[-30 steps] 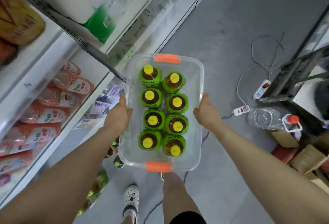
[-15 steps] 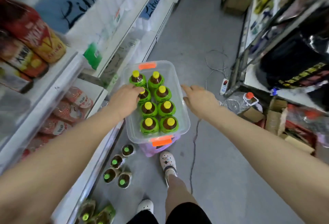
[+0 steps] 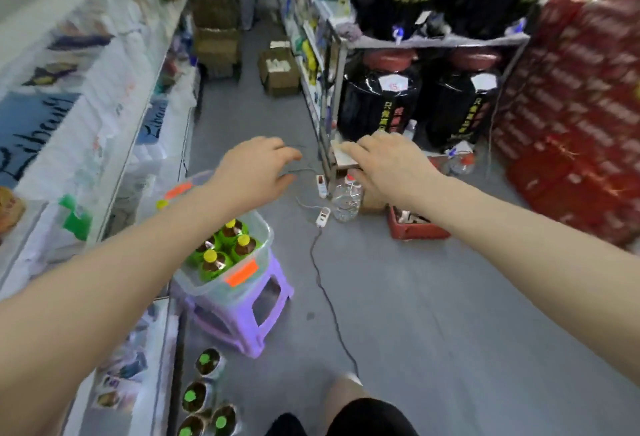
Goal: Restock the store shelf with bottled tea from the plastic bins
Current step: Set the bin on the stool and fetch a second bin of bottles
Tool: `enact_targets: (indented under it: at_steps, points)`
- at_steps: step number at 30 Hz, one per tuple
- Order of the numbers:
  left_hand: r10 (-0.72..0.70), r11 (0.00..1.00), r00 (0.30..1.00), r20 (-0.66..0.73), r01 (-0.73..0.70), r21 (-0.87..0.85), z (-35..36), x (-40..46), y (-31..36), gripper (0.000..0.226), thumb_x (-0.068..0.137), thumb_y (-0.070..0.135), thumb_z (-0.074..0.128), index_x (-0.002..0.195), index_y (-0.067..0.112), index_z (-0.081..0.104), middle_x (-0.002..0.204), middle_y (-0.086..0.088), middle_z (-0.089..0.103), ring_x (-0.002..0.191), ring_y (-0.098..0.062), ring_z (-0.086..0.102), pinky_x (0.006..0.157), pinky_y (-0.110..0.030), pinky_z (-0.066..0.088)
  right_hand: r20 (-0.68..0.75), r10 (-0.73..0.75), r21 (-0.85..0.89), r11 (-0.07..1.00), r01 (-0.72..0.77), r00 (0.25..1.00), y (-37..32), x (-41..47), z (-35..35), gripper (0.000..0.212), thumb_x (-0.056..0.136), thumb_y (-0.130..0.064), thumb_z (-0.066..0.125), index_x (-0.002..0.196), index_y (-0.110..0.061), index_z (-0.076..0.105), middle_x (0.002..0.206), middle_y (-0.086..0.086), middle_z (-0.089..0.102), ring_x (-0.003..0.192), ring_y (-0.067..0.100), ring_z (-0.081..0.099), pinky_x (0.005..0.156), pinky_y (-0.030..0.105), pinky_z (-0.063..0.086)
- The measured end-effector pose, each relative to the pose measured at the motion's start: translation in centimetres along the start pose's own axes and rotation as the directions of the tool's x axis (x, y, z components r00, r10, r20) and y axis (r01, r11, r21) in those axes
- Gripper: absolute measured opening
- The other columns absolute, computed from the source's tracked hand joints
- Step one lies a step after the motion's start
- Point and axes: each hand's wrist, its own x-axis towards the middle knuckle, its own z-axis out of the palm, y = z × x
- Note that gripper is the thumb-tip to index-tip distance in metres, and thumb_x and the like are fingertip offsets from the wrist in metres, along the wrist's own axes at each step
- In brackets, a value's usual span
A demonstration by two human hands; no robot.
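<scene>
On the purple stool (image 3: 242, 311), the clear bin (image 3: 258, 259) holds tea bottles (image 3: 211, 260); both hands (image 3: 256, 168) empty, fingers loose.

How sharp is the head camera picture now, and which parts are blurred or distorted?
Head view: motion blur smears the white left-hand shelves and red stacked cartons; the clear plastic bin of yellow-capped tea bottles stays readable; wide-angle distortion stretches both forearms; lighting is even, no strong glare.

Location: a small retail shop aisle. Indicators — stocked shelving (image 3: 114, 96) along both sides, stacked red cartons (image 3: 575, 116), large black jars (image 3: 379, 106) on a rack, cardboard boxes (image 3: 278, 71) on the grey floor (image 3: 450, 314). Shelf goods are blurred — probably packaged tissue.
</scene>
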Motion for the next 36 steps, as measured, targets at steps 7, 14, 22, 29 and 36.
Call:
enact_targets:
  at_steps: [7,14,22,29,36]
  points:
    - [0.282,0.959,0.955,-0.097,-0.283,0.003,-2.3,3.6,12.9,0.038,0.091,0.035,0.062,0.127,0.02,0.063,0.114,-0.003,0.065,0.105,-0.029,0.058,0.085,-0.04,0.048,0.007,0.265,-0.093,0.96,-0.264,0.964,4.9,-14.1,-4.9,0.043,0.094,-0.037,0.041,0.117,-0.009,0.063,0.087,0.011,0.067,0.076,0.034,0.061,0.06,0.04,0.046]
    - [0.462,0.873,0.871,-0.171,-0.48,-0.087,-2.1,6.9,29.4,0.037,0.091,0.035,0.061,0.126,0.021,0.062,0.115,-0.002,0.065,0.105,-0.027,0.059,0.085,-0.041,0.052,0.028,0.547,-0.12,0.833,-0.541,0.837,10.7,-30.5,-9.1,0.049,0.097,-0.041,0.041,0.135,-0.012,0.052,0.109,0.011,0.066,0.096,0.034,0.061,0.078,0.044,0.051]
    - [0.595,0.726,0.736,-0.323,-0.665,-0.175,-0.5,8.5,53.4,0.038,0.089,0.031,0.064,0.126,0.019,0.062,0.112,-0.004,0.065,0.102,-0.029,0.06,0.081,-0.04,0.051,-0.059,0.791,-0.192,0.589,-0.785,0.609,15.4,-53.0,-14.8,0.049,0.097,-0.034,0.055,0.14,-0.011,0.049,0.118,0.012,0.066,0.102,0.035,0.061,0.085,0.046,0.051]
    - [0.692,0.548,0.618,-0.372,-0.786,-0.286,1.6,7.1,74.4,0.042,0.089,0.03,0.065,0.127,0.016,0.061,0.114,-0.007,0.065,0.103,-0.03,0.059,0.085,-0.04,0.05,-0.096,0.944,-0.223,0.29,-0.931,0.317,17.5,-71.3,-18.1,0.049,0.097,-0.035,0.054,0.14,-0.013,0.049,0.117,0.011,0.065,0.105,0.036,0.058,0.087,0.046,0.048]
    - [0.768,0.358,0.524,-0.367,-0.827,-0.433,3.9,4.8,91.5,0.042,0.091,0.034,0.063,0.13,0.02,0.059,0.117,-0.004,0.063,0.107,-0.025,0.059,0.082,-0.039,0.053,-0.122,0.992,-0.192,0.011,-0.981,0.034,18.1,-84.9,-18.7,0.047,0.098,-0.033,0.053,0.14,-0.014,0.047,0.12,0.009,0.064,0.108,0.032,0.058,0.087,0.042,0.047]
